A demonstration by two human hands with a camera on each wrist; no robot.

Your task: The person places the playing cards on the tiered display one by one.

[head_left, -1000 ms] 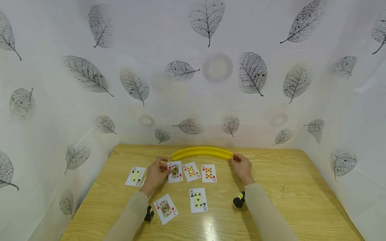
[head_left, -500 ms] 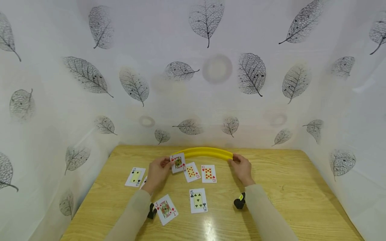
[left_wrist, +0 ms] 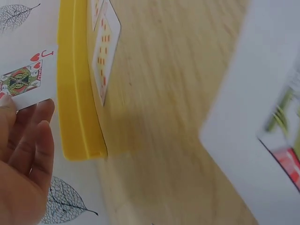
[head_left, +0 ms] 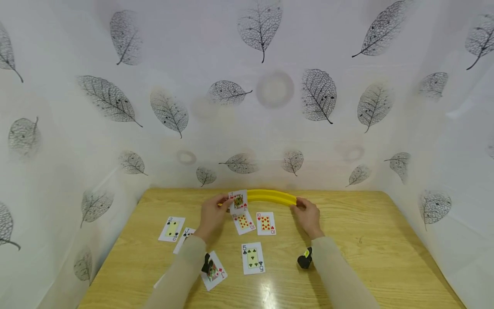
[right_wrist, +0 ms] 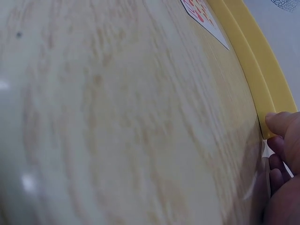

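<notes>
My left hand (head_left: 211,214) pinches the jack of hearts (head_left: 238,201) between thumb and fingers, holding it upright at the left part of a curved yellow playing-card holder (head_left: 272,195). In the left wrist view the card (left_wrist: 35,89) has its edge right at the back side of the yellow holder (left_wrist: 77,93). At the holder's other end, my right hand (head_left: 307,218) grips the tip, with the thumb on its front side in the right wrist view. The card overlaps the top of the ten of diamonds (head_left: 243,223) in the head view.
The ten of hearts (head_left: 266,224) lies before the holder, the five of clubs (head_left: 252,258) nearer. A jack of diamonds (head_left: 219,278) is partly covered by the left wrist's black device (head_left: 207,262). Further left lie a black two (head_left: 171,229) and a black jack (head_left: 182,241).
My left hand has lifted the jack of hearts off the table and carried it right and back to the yellow holder. My right hand keeps its grip on the holder's end.
</notes>
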